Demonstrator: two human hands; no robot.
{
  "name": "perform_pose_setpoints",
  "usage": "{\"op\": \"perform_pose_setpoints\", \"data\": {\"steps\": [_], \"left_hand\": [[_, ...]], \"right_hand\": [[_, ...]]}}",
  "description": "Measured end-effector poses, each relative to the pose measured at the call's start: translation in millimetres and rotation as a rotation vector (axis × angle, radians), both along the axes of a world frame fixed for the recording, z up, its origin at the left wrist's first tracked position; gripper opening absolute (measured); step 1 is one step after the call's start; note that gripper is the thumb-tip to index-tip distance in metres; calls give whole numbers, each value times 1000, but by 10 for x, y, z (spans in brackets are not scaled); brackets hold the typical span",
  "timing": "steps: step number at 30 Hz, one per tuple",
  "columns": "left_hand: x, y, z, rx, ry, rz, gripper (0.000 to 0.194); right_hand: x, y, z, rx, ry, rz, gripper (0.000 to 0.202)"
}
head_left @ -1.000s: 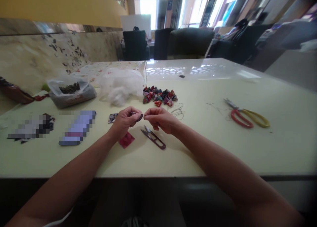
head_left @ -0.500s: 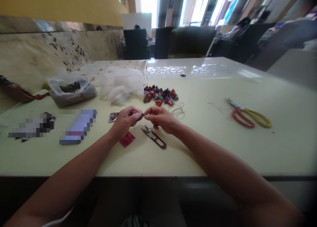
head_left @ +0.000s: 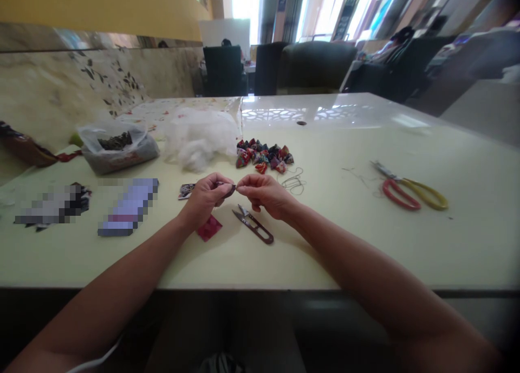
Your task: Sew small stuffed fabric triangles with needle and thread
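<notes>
Fingers of the left hand clamp a small, dark, cloth-like piece near the centre of the frame. Those of the right hand are pinched together at its tip; whether they grip thread or a needle, one cannot tell. The hands have barely shifted, so the work seems to remain at that tip. Below, on the pale counter, brown-handled metal snips lie beside a red patterned square; colourful patterned bundles sit above.
</notes>
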State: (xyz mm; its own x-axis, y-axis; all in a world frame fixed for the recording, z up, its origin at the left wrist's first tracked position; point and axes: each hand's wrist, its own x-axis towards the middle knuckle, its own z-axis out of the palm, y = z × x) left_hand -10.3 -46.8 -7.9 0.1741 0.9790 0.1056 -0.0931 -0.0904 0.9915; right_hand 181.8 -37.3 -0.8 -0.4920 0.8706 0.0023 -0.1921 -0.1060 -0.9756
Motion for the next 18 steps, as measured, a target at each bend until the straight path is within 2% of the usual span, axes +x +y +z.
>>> {"op": "perform_pose_setpoints", "data": {"steps": [8, 18], "left_hand": [[13, -10, 13, -12, -2, -6, 19], [28, -15, 14, -56, -54, 24, 20]], "right_hand": [[-11, -21, 31, 6, -33, 1, 16], [38, 17, 37, 21, -65, 76, 11]]}}
